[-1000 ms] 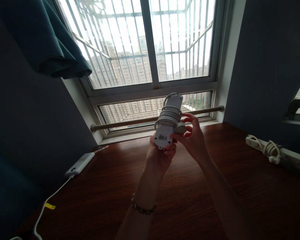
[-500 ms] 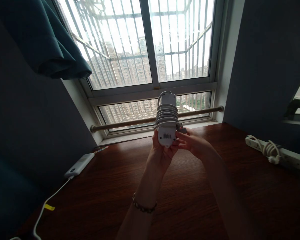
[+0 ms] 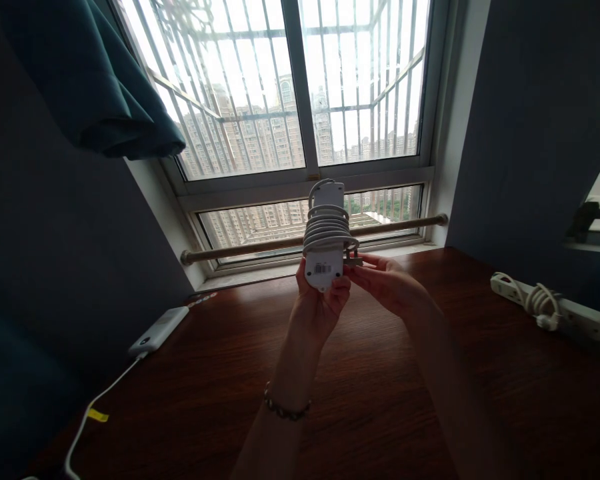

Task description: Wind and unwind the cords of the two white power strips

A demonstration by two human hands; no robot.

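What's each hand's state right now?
Left hand: closed, holding the white power strip near its lower end.
Right hand: closed, holding the plug.

I'm staring straight into daylight: the window blazes, its sky blown out to white. Against it, left hand and right hand sit dim and backlit. A dull sheen crosses the tabletop, the right wall sinks into gloom, the lower left corner looks blurred, perhaps out of focus, and wide-angle stretch skews the edges.
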